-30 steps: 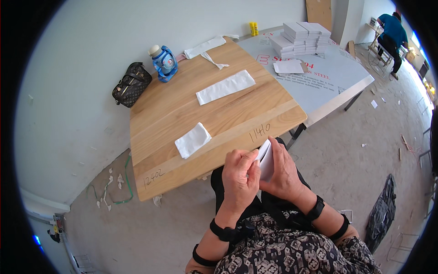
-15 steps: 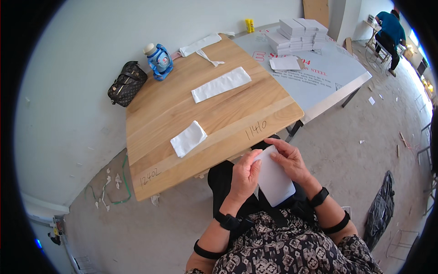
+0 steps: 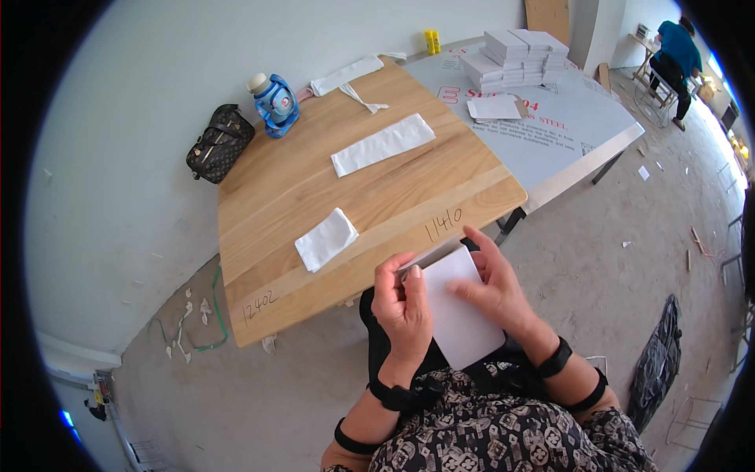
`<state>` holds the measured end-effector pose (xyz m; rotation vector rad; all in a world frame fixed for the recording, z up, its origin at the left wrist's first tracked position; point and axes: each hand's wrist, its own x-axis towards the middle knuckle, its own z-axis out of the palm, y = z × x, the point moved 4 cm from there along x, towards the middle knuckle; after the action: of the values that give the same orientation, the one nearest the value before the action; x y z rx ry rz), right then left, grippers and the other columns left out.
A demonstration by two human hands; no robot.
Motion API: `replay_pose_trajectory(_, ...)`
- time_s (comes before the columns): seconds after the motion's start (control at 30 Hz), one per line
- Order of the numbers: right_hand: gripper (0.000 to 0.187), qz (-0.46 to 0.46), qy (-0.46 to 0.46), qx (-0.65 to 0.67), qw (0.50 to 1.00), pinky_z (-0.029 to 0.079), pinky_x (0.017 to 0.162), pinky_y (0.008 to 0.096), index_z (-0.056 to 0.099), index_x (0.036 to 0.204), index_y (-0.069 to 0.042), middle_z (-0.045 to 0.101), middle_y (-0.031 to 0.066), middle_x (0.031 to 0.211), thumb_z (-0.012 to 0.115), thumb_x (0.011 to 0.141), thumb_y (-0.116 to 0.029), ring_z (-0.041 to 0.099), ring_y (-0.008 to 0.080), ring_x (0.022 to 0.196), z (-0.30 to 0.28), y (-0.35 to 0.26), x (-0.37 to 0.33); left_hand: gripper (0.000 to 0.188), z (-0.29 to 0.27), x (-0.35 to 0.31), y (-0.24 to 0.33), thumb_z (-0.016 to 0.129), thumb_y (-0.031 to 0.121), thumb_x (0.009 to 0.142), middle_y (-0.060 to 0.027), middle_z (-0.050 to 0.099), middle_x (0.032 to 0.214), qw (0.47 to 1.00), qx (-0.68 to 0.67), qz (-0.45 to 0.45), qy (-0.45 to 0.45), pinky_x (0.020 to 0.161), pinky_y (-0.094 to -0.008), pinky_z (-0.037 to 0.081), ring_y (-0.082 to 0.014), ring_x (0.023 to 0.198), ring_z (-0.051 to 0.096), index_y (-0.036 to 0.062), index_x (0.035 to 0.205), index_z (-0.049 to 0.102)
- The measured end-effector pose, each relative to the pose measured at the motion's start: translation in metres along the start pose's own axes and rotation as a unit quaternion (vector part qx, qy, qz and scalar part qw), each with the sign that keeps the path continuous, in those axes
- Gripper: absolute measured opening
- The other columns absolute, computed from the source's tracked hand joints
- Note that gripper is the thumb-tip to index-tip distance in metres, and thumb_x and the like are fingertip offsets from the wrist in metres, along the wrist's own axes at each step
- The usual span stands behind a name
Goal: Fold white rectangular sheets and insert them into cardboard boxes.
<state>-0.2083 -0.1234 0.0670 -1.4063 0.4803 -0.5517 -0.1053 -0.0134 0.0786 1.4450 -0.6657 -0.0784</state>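
Note:
Over my lap, beyond the near edge of the wooden table, I hold a flat white cardboard box (image 3: 460, 330), tilted. At its far end a pale flap or edge stands up from the face. My left hand (image 3: 403, 303) is closed on the upper left corner, thumb up and fingers curled. My right hand (image 3: 499, 291) spans the right edge, thumb lying on the white face and index finger stretched past the far end. Its other fingers are partly hidden by the box. On the table nearest my hands lies a folded white cloth or paper pad (image 3: 326, 240).
The wooden table (image 3: 275, 197) also bears a long white strip (image 3: 383, 145), a blue bottle (image 3: 275, 106) and a dark patterned bag (image 3: 220, 145). Stacked white boxes (image 3: 511, 59) stand on the film-covered metal table (image 3: 550, 149). A person (image 3: 676, 55) works far right. Black plastic (image 3: 659, 346) lies on the floor.
The box has turned and tipped, and a raised flap or edge now shows at its far end. My left hand has shifted left and my right fingers have spread.

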Motion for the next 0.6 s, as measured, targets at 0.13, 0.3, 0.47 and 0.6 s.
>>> replay_pose_trajectory(0.13, 0.119, -0.127, 0.028, -0.434, 0.891, 0.043, 0.097, 0.0442, 0.015, 0.147, 0.003, 0.049, 0.0236, 0.127, 0.086, 0.061, -0.036, 0.052, 0.0368, 0.117, 0.015, -0.039, -0.014, 0.013, -0.001, 0.005, 0.01, 0.056, 0.009, 0.097, -0.0014, 0.058, 0.082, 0.999, -0.017, -0.014, 0.048, 0.06, -0.0185, 0.041, -0.0024, 0.069, 0.049, -0.0006, 0.105, 0.054)
replay_pose_trajectory(0.3, 0.117, -0.134, 0.023, -0.466, 0.874, 0.036, 0.102, 0.0455, 0.015, 0.147, 0.003, 0.043, 0.0235, 0.132, 0.084, 0.059, -0.029, 0.046, 0.0369, 0.122, 0.02, -0.039, -0.013, 0.011, -0.002, 0.002, 0.013, 0.058, 0.007, 0.095, -0.0015, 0.059, 0.075, 0.999, 0.034, 0.009, 0.031, 0.059, -0.02, 0.044, -0.0042, 0.064, 0.051, -0.0022, 0.1, 0.054)
replay_pose_trajectory(0.47, 0.106, -0.166, -0.024, -0.456, 0.874, 0.034, 0.104, 0.0465, 0.025, 0.144, 0.0, 0.044, 0.0212, 0.132, 0.079, 0.054, -0.016, 0.045, 0.0383, 0.122, 0.008, -0.042, -0.012, 0.015, -0.012, 0.017, 0.015, 0.063, 0.014, 0.093, 0.0011, 0.058, 0.071, 0.971, -0.144, -0.165, -0.095, 0.051, -0.0179, 0.037, -0.0033, 0.059, 0.048, 0.0015, 0.087, 0.059)
replay_pose_trajectory(0.6, 0.103, -0.197, -0.041, -0.458, 0.866, 0.03, 0.105, 0.0475, 0.026, 0.142, 0.001, 0.044, 0.0208, 0.128, 0.075, 0.053, -0.015, 0.044, 0.0393, 0.118, 0.01, -0.049, -0.01, 0.025, -0.009, 0.019, 0.022, 0.064, 0.012, 0.09, 0.003, 0.06, 0.078, 0.919, -0.196, -0.301, -0.165, 0.052, -0.0184, 0.038, -0.0032, 0.06, 0.048, -0.0015, 0.111, 0.064)
